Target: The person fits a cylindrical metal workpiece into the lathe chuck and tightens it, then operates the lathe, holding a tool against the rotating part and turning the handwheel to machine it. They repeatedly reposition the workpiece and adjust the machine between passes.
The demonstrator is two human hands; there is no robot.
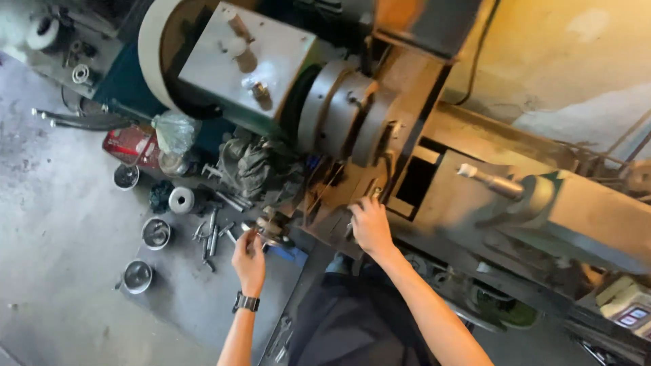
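Crowding the left hand (pixel 249 256): bowls (pixel 156 233), bolts (pixel 210 238), rag (pixel 252 166).

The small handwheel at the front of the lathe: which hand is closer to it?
The left hand: its fingers touch the handwheel. The right hand rests further right on the lathe's carriage, apart from the wheel.

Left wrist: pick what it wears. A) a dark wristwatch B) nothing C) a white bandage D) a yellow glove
A: a dark wristwatch circles the wrist just below the left hand, whose fingers touch the lathe's handwheel.
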